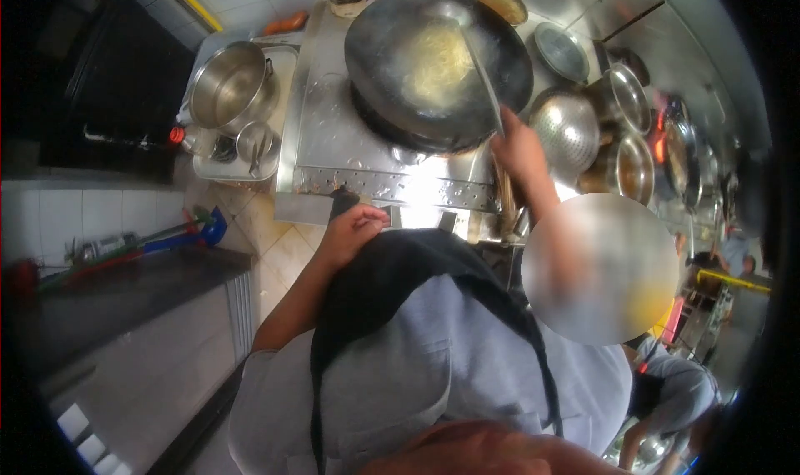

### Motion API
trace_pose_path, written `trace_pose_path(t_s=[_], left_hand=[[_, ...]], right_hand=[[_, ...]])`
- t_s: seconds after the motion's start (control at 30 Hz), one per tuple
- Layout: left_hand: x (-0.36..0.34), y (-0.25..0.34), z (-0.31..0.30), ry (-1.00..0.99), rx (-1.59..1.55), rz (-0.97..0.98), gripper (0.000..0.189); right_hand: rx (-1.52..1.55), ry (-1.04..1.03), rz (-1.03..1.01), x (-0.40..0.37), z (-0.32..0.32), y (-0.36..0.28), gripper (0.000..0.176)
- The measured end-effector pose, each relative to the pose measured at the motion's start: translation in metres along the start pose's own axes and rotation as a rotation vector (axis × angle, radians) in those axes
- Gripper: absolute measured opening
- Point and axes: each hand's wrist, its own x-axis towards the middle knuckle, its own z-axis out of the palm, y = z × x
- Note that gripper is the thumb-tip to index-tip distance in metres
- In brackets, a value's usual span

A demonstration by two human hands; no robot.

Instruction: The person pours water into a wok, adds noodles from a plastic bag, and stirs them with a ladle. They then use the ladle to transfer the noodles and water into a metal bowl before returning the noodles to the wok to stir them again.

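My right hand (521, 152) is closed around the long handle of a wok ladle (482, 68). The ladle reaches into a large dark wok (379, 83) on the stove, its head blurred by steam near the far side. Pale yellow, strand-like food (442, 62) lies in the wok in cloudy steam or liquid. My left hand (358, 227) hangs in front of the black apron (417, 262), close to the stove's front edge. Its fingers are loosely bent and partly apart, with nothing visible in them. A dark knob (343, 198) sits just beyond it.
Left of the stove (321, 133), a tray (279, 112) bears a steel pot (229, 83) and a small metal cup (255, 146). A perforated strainer (565, 129) and steel bowls (631, 171) stand at the right. A co-worker's sleeve (687, 383) shows at lower right. A round blur covers my right forearm.
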Motion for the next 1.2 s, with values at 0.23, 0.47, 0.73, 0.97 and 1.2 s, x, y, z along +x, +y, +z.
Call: trace_pose_path(t_s=[0.23,0.47,0.73,0.97,1.2], left_hand=[[0.001,0.005,0.003,0.000,0.015,-0.011,0.019],[0.009,0.009,0.006,-0.053,-0.058,-0.006,0.020],[0.019,0.016,0.009,-0.092,-0.105,-0.153,0.021],[0.021,0.024,0.009,-0.103,-0.126,-0.203,0.020],[0.017,0.019,0.008,-0.060,-0.145,-0.215,0.020]], right_hand=[[0.028,-0.016,0.012,0.010,0.003,0.007,0.060],[0.307,-0.176,0.047,-0.041,0.002,0.013,0.058],[0.360,-0.168,0.082,-0.085,-0.010,0.016,0.060],[0.387,-0.335,0.226,-0.114,-0.036,0.009,0.064],[0.229,-0.155,-0.027,-0.092,0.001,0.013,0.061]])
